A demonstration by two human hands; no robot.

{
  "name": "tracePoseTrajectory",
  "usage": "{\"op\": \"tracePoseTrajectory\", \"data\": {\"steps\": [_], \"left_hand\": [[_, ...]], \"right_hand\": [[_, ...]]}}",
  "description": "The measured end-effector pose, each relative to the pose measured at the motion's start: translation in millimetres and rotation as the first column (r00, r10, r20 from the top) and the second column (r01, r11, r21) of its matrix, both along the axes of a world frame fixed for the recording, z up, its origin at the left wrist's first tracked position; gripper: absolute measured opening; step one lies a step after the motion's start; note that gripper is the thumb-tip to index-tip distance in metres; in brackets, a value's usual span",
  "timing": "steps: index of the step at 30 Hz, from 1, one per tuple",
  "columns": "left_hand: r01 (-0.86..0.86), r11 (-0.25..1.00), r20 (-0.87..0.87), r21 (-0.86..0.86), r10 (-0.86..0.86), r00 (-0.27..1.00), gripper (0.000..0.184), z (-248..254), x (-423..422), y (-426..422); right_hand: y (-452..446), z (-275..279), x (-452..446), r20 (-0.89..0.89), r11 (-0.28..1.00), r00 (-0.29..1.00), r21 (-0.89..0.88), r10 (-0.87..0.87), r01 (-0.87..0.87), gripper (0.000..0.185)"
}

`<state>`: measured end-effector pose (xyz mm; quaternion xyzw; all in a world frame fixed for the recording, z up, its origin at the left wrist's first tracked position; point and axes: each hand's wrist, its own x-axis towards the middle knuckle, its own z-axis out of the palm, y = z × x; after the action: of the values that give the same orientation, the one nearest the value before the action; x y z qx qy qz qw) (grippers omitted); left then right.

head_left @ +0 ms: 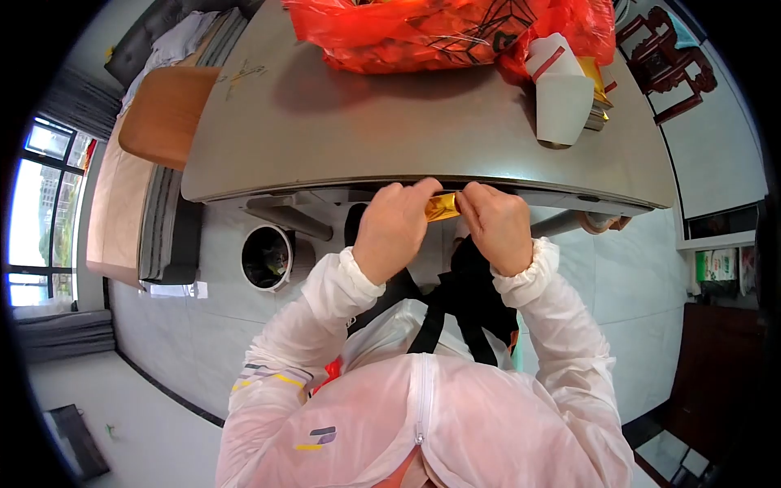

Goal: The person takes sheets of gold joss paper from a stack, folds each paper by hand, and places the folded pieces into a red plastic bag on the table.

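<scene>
Between my two hands, just at the table's near edge, is a small shiny gold packet. My left hand pinches its left end, with the fingertips bent over it. The right end is gripped by my right hand, thumb and fingers pressed together. Only the packet's middle shows; its ends are covered by my fingers. On the table beyond my right hand stands an open white paper box, its flap up. Behind the box lie more gold packets in a stack.
A large red plastic bag lies across the far side of the table. A bin with a dark liner stands on the floor at left. An orange-brown chair touches the table's left side. A carved wooden chair is at far right.
</scene>
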<state>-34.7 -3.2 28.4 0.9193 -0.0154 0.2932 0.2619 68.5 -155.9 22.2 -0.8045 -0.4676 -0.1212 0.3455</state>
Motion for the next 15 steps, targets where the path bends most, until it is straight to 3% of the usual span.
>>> {"op": "tracePoseTrajectory", "data": {"steps": [3,4,5,9,12,15], "left_hand": [[-0.064,0.98,-0.046,-0.187,0.056,0.997,0.029,-4.2,4.0,7.9],[-0.067,0.98,-0.042,-0.185,0.06,0.997,0.028,-3.6,4.4,8.4],[-0.072,0.98,-0.036,-0.183,0.067,0.997,0.028,-2.7,3.5,7.8],[-0.106,0.988,0.044,-0.116,0.111,0.993,0.033,-3.6,5.1,10.3],[-0.08,0.931,-0.058,-0.356,0.064,0.996,0.039,8.0,0.2,18.4],[-0.093,0.906,0.058,-0.412,0.128,0.99,0.044,22.9,1.5,36.3]], "right_hand": [[2.5,3.9,0.8,-0.033,1.0,0.999,0.021,0.013,-0.012,0.018],[4.1,6.8,2.3,-0.042,1.0,0.999,0.029,0.012,-0.011,0.018],[4.2,9.7,5.5,-0.17,0.998,0.985,0.063,0.016,-0.005,0.018],[7.0,16.6,11.8,-0.241,0.986,0.957,0.068,0.163,-0.151,0.017],[14.3,32.5,23.0,-0.4,0.988,0.907,0.124,0.134,-0.091,0.019],[31.0,68.2,48.8,-0.194,0.978,0.977,0.206,0.083,-0.042,0.021]]}}
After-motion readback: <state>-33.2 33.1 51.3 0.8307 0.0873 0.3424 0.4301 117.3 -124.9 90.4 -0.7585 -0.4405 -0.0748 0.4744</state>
